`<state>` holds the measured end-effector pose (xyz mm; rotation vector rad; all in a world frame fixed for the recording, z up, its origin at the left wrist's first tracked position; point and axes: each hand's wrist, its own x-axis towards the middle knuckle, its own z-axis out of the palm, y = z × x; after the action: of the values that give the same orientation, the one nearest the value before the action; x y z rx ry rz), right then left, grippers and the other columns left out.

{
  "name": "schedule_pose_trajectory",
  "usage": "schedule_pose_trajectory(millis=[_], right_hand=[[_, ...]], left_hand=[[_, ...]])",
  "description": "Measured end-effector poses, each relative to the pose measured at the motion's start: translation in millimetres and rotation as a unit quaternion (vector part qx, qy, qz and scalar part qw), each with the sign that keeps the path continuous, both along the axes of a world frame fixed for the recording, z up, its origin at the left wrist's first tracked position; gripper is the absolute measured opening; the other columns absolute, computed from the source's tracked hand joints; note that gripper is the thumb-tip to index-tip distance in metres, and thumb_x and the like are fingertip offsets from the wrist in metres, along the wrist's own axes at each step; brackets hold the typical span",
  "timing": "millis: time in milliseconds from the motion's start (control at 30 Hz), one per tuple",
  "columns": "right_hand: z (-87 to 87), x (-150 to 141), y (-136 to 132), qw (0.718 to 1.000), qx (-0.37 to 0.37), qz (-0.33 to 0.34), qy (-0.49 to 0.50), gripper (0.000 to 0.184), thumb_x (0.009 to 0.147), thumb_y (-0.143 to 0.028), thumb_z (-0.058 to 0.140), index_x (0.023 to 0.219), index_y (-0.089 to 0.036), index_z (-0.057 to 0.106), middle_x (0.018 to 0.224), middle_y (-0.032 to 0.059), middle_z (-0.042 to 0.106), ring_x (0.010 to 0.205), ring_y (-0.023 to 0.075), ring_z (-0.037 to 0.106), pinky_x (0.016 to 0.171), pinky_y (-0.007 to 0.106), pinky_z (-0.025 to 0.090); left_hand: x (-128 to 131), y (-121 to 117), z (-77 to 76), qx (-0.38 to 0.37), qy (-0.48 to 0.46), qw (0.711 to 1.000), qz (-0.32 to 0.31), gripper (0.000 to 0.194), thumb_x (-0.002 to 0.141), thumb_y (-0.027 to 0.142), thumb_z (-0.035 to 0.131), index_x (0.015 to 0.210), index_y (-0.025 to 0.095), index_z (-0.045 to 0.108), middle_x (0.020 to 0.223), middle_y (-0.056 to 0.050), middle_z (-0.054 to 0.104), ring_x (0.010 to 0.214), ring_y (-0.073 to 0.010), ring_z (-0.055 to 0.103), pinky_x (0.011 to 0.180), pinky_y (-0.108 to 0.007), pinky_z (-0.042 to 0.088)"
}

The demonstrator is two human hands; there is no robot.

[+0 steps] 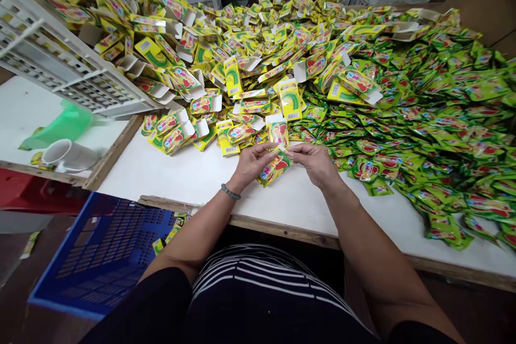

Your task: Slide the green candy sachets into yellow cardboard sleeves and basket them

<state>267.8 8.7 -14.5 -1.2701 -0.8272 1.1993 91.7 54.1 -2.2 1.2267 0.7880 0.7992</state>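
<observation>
A small yellow and green cardboard box (pixel 274 170) with a red fruit picture is held over the near part of the white table (pixel 193 174). My left hand (pixel 252 164) is closed on its upper left side, thumb across the front. With thumb and fingertips, my right hand (pixel 318 164) pinches the upper right corner by a pale flap. The fingers partly hide the box's top end. Just beyond my hands lie another box (pixel 277 131) with its white flap up and a heap of similar boxes (pixel 242 86), many with open flaps. Green foil sachets (pixel 403 134) are piled to the right.
A white plastic crate (pixel 72 59) tilts at the left, with boxes spilling beyond it. On the left side table are a white mug (pixel 70 155) and green plastic (pixel 64 124). Below the table's wooden edge (pixel 282 227) stands a blue crate (pixel 100 258) containing some boxes.
</observation>
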Motion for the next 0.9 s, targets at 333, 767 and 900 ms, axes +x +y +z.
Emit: schedule_pose_trajectory(millis=[333, 767, 900], right_hand=[[10.2, 6, -10, 0.992, 0.084, 0.054, -0.082, 0.019, 0.065, -0.035, 0.084, 0.081, -0.026, 0.081, 0.087, 0.0032, 0.075, 0.085, 0.0211, 0.069, 0.081, 0.037, 0.054], [1.2, -40, -15, 0.93, 0.216, -0.125, -0.271, 0.017, 0.083, -0.03, 0.07, 0.094, -0.024, 0.081, 0.079, 0.0044, 0.068, 0.073, 0.0179, 0.061, 0.071, 0.035, 0.053], [-0.5, -43, -16, 0.916, 0.222, -0.121, -0.312, 0.019, 0.087, -0.033, 0.065, 0.096, -0.025, 0.08, 0.081, 0.005, 0.07, 0.076, 0.0189, 0.064, 0.072, 0.034, 0.054]], left_hand=[[-2, -1, -1.4, 0.01, 0.007, 1.0, 0.002, 0.046, 0.072, 0.045, 0.082, 0.107, 0.015, 0.075, 0.067, -0.002, 0.068, 0.065, -0.0158, 0.063, 0.06, -0.026, 0.049], [-1, -2, 2.8, -0.075, -0.102, 0.99, 0.059, 0.054, 0.061, 0.046, 0.088, 0.1, 0.014, 0.069, 0.073, -0.002, 0.071, 0.063, -0.0139, 0.064, 0.062, -0.026, 0.051], [-1, -3, -1.6, -0.036, -0.067, 0.995, 0.058, 0.053, 0.066, 0.048, 0.084, 0.105, 0.016, 0.069, 0.067, 0.001, 0.066, 0.059, -0.0114, 0.058, 0.059, -0.023, 0.046]])
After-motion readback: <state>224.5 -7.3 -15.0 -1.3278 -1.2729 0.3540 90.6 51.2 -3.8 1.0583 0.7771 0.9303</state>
